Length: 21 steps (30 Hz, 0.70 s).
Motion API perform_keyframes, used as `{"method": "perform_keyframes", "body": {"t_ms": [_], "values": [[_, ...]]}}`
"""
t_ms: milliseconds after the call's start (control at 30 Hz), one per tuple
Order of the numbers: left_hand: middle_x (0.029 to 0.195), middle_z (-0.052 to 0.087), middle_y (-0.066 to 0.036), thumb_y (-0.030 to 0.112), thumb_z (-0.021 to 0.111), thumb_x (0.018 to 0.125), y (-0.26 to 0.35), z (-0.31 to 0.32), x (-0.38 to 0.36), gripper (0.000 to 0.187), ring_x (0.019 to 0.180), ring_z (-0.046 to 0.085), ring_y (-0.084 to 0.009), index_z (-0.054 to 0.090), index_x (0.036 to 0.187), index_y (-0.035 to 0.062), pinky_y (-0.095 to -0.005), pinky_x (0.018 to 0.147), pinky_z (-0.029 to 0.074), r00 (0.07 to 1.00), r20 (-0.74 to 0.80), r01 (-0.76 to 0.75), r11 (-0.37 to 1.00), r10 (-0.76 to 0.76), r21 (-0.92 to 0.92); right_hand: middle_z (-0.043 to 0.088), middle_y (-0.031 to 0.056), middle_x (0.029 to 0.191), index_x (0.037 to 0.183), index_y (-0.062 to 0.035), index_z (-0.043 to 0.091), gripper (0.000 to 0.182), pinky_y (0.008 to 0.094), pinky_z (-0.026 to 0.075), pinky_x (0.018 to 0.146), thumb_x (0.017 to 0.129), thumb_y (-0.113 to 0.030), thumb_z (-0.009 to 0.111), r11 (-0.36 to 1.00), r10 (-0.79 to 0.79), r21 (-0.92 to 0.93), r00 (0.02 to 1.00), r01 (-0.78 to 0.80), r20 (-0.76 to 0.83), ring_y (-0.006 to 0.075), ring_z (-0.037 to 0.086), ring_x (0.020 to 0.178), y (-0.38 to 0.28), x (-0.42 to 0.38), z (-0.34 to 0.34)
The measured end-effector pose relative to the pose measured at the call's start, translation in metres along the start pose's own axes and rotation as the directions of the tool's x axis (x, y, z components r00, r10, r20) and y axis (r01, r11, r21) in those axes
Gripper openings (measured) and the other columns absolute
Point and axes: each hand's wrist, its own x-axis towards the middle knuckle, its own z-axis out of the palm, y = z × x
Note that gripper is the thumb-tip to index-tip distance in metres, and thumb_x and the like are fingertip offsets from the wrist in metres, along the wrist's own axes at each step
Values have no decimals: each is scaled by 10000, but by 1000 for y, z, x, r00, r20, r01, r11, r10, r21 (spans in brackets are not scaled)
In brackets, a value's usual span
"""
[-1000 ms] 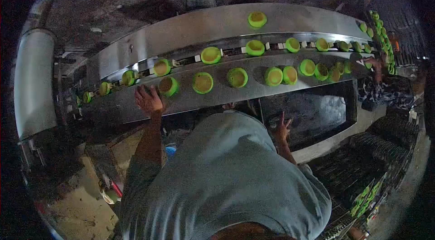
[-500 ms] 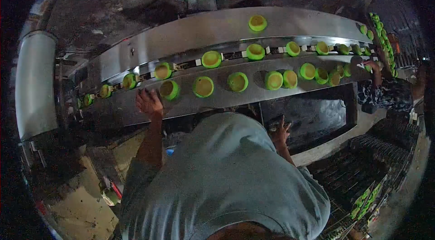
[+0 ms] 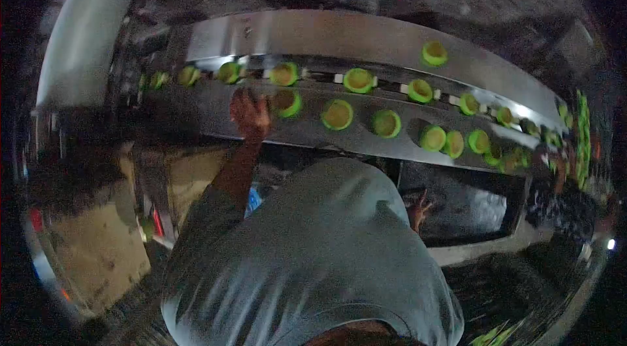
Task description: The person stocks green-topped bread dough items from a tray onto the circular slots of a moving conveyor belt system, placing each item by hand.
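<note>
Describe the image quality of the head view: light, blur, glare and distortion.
Head view: dim overall, with dark, vignetted corners; strong fisheye bends the curved steel conveyor; glare streaks its metal at upper left; motion blur softens the green half-shell cups, the left hand beside them and the right hand lower down; the grey shirt fills the foreground.

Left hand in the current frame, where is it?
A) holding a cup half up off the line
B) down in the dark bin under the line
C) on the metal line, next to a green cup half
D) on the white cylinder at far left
C: the left hand lies on the steel shelf, fingers beside the nearest green cup half; whether they touch is too blurred to tell.
</note>
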Motion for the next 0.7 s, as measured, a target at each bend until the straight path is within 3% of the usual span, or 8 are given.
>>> {"method": "perform_keyframes", "body": {"t_ms": [67,133,233,333,567,667,700], "values": [[1433,457,-242,465,518,981,16,-26,0,584,1374,391,-382,533,1339,4,-564,1132,280,999,33,9,991,-13,131,-40,-41,1680,1609,-260,18,1198,721,422,945,748,-508,812,998,26,56,998,-24,-51,508,76,1489,1,2,-5],[1390,477,-230,470,507,981,33,-51,5,580,1344,405,-387,531,1313,-5,-544,1142,262,998,-24,-60,998,60,21,-40,-40,1680,1609,-258,22,1194,720,424,945,749,-510,810,997,37,74,997,-32,-72,507,73,1490,-2,2,-13],[1387,466,-217,461,531,969,24,-31,3,574,1318,409,-405,514,1321,8,-541,1135,269,996,-36,80,997,-80,-24,-40,-38,1680,1610,-254,29,1188,718,426,944,750,-513,807,995,47,94,995,-39,-87,506,68,1491,-1,3,-14],[1427,435,-204,468,546,958,23,-31,5,585,1329,397,-406,497,1347,34,-545,1124,286,994,21,104,993,-103,-47,-40,-35,1680,1610,-251,36,1182,716,429,944,751,-516,804,992,58,114,994,-47,-89,504,63,1492,-1,-2,-15],[1463,410,-198,499,534,966,-2,3,-1,604,1368,371,-400,500,1374,55,-551,1132,286,994,12,105,994,-105,3,-40,-31,1680,1610,-242,51,1169,713,435,943,754,-522,796,988,74,141,993,-61,-94,501,51,1495,1,-10,-12],[1479,400,-195,507,534,966,-11,14,-1,615,1382,361,-397,500,1383,55,-552,1139,285,997,9,-77,979,76,189,-40,-29,1680,1610,-239,58,1163,711,437,943,755,-525,793,986,64,160,993,-48,-96,499,46,1496,-2,-11,-10],[1486,396,-190,508,525,970,-10,15,-2,614,1386,359,-395,498,1390,60,-551,1143,281,1000,-18,-2,997,3,83,-39,-28,1680,1610,-238,60,1161,710,438,943,756,-526,792,986,61,160,993,-44,-98,499,44,1496,-3,-11,-9]]}}
